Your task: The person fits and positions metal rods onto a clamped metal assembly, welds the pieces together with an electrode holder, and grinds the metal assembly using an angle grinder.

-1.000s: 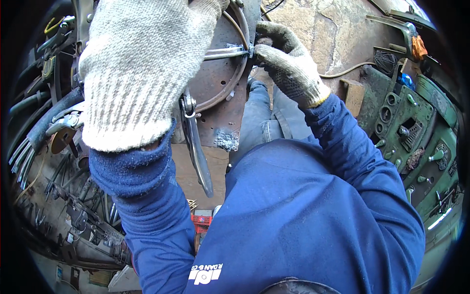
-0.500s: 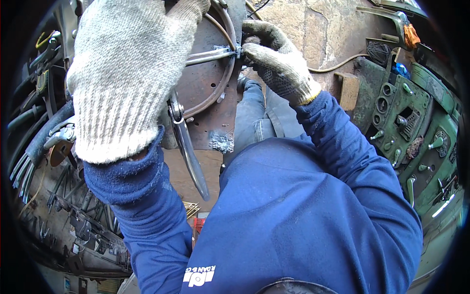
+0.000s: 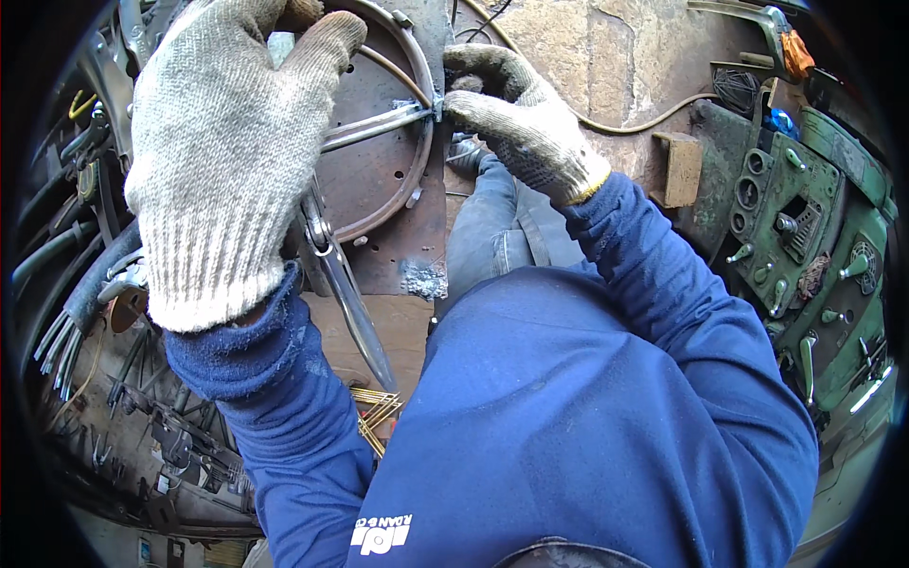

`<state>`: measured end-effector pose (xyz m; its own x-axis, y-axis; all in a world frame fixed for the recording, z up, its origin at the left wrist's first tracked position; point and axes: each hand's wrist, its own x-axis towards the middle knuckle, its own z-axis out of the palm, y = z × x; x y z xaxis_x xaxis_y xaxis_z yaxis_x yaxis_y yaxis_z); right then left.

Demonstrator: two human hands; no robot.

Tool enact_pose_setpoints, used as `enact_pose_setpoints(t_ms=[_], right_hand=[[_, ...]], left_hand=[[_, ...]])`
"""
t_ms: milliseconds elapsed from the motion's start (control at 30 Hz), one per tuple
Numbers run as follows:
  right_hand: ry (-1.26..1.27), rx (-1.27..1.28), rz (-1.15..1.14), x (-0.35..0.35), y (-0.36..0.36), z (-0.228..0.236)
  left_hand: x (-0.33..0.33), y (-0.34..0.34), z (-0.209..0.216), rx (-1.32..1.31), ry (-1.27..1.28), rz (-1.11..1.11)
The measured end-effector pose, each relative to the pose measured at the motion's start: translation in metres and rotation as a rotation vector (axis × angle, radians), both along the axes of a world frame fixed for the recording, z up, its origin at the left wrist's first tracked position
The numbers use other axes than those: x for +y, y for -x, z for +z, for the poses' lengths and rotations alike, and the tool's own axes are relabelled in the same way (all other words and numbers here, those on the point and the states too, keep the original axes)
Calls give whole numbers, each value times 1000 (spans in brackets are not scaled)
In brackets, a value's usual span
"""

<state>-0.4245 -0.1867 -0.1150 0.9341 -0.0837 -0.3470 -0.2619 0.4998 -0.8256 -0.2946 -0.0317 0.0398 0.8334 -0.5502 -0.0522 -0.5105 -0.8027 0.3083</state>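
Shifted leftward in view over the brown floor (image 3: pixel 606 57), green machine (image 3: pixel 727 170) at right, the metal plate (image 3: pixel 374 180) carries a curved bar (image 3: pixel 424 151) and rods (image 3: pixel 379 126), left hand (image 3: pixel 222 133) above, grip hidden, right hand (image 3: pixel 521 123) curled at its edge, hold unclear.

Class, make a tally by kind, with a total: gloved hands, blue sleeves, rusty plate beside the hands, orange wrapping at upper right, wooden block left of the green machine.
Gloved hands: 2 (left hand, right hand)
Blue sleeves: 2 (left sleeve, right sleeve)
Rusty plate: 1
Orange wrapping: 1
Wooden block: 1
Total: 7
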Motion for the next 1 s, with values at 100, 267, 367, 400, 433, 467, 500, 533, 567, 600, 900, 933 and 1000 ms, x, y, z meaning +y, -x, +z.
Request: enact_pose_setpoints(t_ms=[100,267,367,400,433,467,500,533,567,600,900,933,1000], right_hand=[[-27,5,3,0,-1,1],[-13,-6,5,0,-3,-3],[-23,8,-10,3,-4,-1],[-10,11,-9,3,-4,-1],[3,14,-9,3,-4,-2],[3,15,-11,2,-4,-2],[-16,8,-21,2,-4,-2],[-35,1,-31,1,-4,-2],[-38,1,-31,0,-5,-3],[-22,-5,-23,-1,-5,-4],[-54,9,-23,-14,-8,-8],[-67,19,-27,-15,-8,-8],[-54,6,-31,-17,-8,-11]], left_hand=[[-2,0,2,-14,-37,12],[-1,-1,1,-32,-34,11],[0,-3,0,-20,-47,5],[1,-3,-1,11,-37,15],[1,-3,-2,43,-28,25],[1,-4,-2,43,-27,23],[0,-4,-3,-4,-45,4],[-1,-4,-3,-52,-63,-14],[-3,-4,-3,-52,-65,-15],[-5,-3,-2,-51,-77,3],[-24,1,-3,20,-16,141],[-27,1,-2,39,-29,171],[-26,-2,-2,73,-2,147]])
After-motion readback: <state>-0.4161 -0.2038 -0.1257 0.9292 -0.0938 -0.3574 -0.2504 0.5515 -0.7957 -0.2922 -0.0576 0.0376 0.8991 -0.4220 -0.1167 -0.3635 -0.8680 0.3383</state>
